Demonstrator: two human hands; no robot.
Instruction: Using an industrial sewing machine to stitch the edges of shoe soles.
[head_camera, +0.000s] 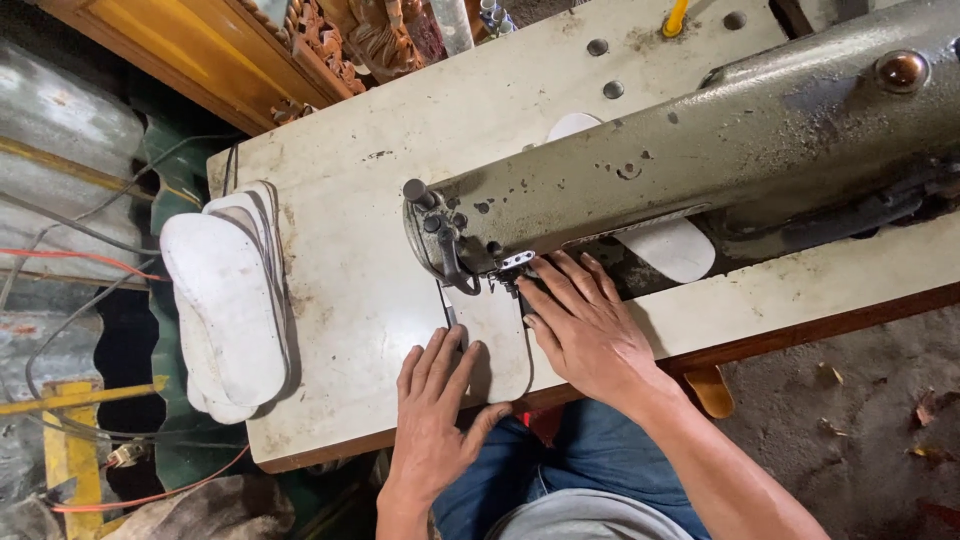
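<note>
While a flat white insole piece (490, 345) lies on the bench (350, 290) under the needle of the grey sewing machine (700, 150), both hands press it down with fingers spread flat, gripping nothing. The left hand (435, 415) rests on the near edge of the piece; the right hand (585, 325) lies beside the presser foot. A stack of white insoles (230, 300) sits well apart at the bench's left end.
</note>
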